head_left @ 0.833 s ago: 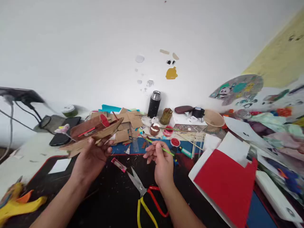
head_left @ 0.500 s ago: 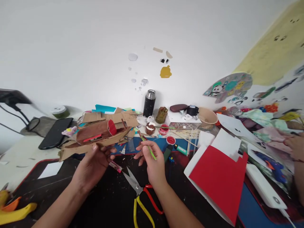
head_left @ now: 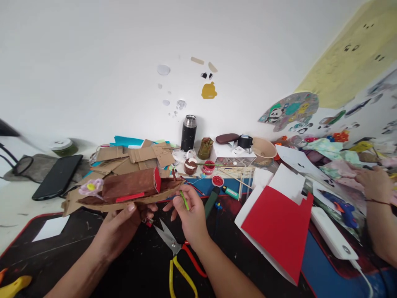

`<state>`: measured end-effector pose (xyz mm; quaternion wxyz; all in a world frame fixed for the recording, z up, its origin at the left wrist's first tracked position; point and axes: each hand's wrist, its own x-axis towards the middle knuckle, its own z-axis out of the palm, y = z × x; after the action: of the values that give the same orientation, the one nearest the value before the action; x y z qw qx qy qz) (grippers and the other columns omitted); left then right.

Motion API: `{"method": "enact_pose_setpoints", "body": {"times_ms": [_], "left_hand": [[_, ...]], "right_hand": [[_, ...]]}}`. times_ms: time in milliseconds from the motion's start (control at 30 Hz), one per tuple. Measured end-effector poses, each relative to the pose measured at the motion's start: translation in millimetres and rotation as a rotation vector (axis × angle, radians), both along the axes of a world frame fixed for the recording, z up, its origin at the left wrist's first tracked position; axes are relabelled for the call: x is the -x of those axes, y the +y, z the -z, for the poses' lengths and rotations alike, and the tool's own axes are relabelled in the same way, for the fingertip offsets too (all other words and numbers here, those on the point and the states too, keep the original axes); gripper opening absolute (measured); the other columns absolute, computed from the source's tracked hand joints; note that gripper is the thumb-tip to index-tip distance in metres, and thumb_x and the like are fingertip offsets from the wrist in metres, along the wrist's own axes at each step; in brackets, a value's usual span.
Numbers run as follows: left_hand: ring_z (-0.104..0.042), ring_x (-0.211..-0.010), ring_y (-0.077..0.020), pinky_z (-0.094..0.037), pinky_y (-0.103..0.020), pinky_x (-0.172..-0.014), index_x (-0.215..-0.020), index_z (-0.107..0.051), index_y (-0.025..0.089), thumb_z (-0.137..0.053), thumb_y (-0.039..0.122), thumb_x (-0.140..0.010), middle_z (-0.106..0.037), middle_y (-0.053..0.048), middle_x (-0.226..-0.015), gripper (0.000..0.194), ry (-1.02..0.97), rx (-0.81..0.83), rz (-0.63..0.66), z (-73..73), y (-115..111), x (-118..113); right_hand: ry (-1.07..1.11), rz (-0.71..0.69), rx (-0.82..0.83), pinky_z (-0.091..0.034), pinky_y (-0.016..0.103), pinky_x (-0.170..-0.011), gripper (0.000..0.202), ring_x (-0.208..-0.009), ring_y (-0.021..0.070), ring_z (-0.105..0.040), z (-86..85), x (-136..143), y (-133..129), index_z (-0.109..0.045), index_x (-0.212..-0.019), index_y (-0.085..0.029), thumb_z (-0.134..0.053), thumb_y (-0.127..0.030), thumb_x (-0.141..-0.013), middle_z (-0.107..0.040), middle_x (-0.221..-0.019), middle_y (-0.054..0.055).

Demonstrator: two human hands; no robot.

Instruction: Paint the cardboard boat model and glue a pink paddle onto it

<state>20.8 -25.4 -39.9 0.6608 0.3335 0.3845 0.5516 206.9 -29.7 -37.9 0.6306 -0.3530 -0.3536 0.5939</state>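
My left hand is closed on the lower edge of a cardboard boat, thumb in front and fingers beneath. The boat is painted brown, with a red strip, a red end panel and a pink flower at its left end. In my right hand, at the boat's right end, a thin green stick is pinched between thumb and forefinger. Below the hands, scissors with one yellow and one red handle lie with their blades apart.
Behind are a black flask, cardboard scraps, paint pots and thin sticks. A red sheet and a white power strip lie to the right. Another person's hand is at the far right. A black phone lies left.
The boat has risen and tilted, showing its brown side and red end, with my left hand now gripping its lower edge. The green stick remains in my right hand. The view has shifted right.
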Motion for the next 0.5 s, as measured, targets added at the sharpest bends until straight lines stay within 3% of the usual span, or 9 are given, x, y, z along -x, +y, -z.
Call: {"method": "enact_pose_setpoints", "body": {"times_ms": [267, 400, 500], "left_hand": [[-0.081, -0.098, -0.0398, -0.068, -0.045, -0.081, -0.092, -0.088, 0.021, -0.096, 0.055, -0.068, -0.087, -0.012, -0.085, 0.042, 0.245, -0.077, -0.031, 8.8, -3.8, 3.2], [-0.082, -0.101, -0.0401, -0.065, -0.052, -0.099, -0.093, -0.088, 0.024, -0.097, 0.052, -0.068, -0.089, -0.011, -0.098, 0.038, 0.334, -0.079, -0.02, 13.7, -6.4, 8.7], [-0.081, -0.11, -0.04, -0.062, -0.054, -0.107, -0.1, -0.088, 0.027, -0.097, 0.046, -0.071, -0.089, -0.008, -0.105, 0.036, 0.371, -0.071, -0.053, 25.9, -7.8, 19.4]], "right_hand": [[-0.006, -0.044, -0.002, -0.048, 0.02, -0.044, 0.049, -0.057, 0.0142, -0.071, -1.8, -1.1, -1.5, -0.069, -0.103, -0.022, -0.084, -0.067, -0.088, -0.074, -0.086, 0.001], [-0.003, -0.057, 0.011, -0.048, 0.02, -0.043, 0.048, -0.057, 0.0153, -0.071, -3.9, -2.3, -1.2, -0.07, -0.104, -0.022, -0.084, -0.065, -0.088, -0.076, -0.084, 0.002], [0.012, -0.072, 0.04, -0.048, 0.02, -0.043, 0.049, -0.055, 0.0156, -0.071, -4.3, -2.3, -0.8, -0.07, -0.103, -0.021, -0.085, -0.065, -0.087, -0.076, -0.082, 0.002]]}}
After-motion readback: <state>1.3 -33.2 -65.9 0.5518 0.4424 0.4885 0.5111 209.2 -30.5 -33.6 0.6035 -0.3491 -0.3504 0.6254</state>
